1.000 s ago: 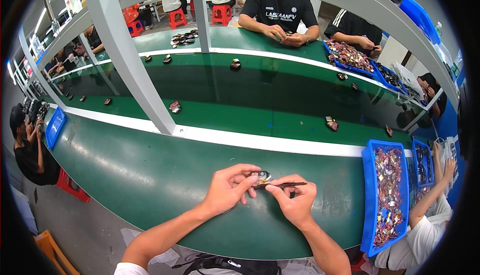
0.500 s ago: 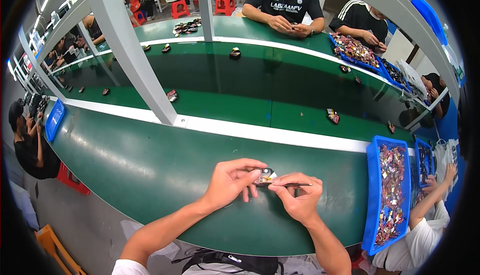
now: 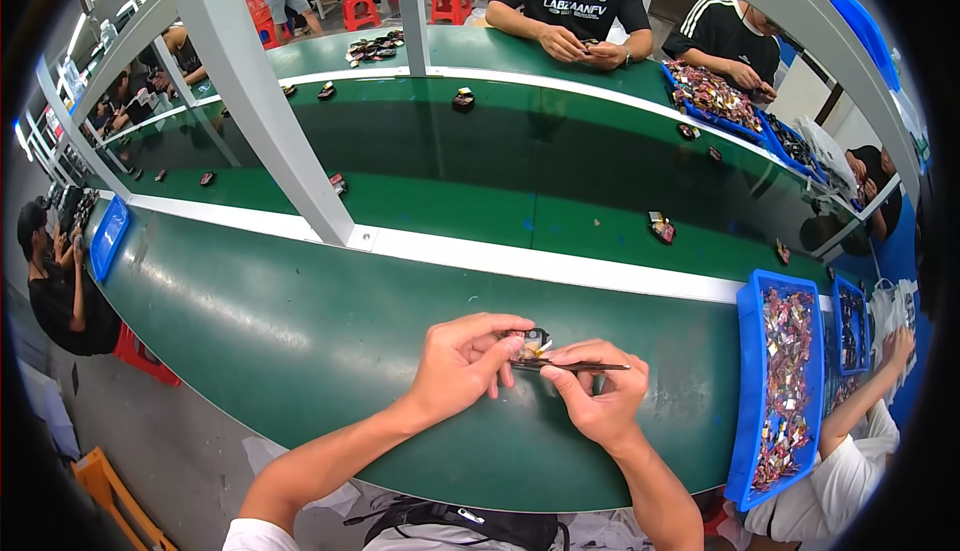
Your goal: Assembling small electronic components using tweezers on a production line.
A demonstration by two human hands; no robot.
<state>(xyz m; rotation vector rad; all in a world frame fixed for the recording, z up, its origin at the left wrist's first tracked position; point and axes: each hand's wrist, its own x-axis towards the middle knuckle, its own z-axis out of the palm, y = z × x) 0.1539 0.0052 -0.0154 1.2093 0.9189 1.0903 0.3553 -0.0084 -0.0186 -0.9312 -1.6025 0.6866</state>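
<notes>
My left hand (image 3: 462, 363) is closed around a small black electronic housing (image 3: 540, 337), thumb on top. Its inside faces up, showing light and yellowish parts. A thin dark tool, which looks like tweezers (image 3: 608, 367), is pinched between the thumb and fingers of my right hand (image 3: 603, 396). The tool's narrow end reaches left to the near edge of the housing, beside my left fingertips. Both hands are just above the green worktop (image 3: 300, 331). My fingers hide part of the housing, so the exact contact of the tool's tip is hard to see.
A blue tray (image 3: 745, 401) heaped with small wired parts stands to my right, near a co-worker's arm (image 3: 865, 386). Beyond a white rail (image 3: 520, 263), a green belt carries scattered housings (image 3: 661, 228). A grey metal post (image 3: 255, 101) rises at left; co-workers sit across the belt.
The housings on the belt have shifted slightly left. The tool in my right hand now lies farther left across the housing's near edge. My left hand has hardly moved.
</notes>
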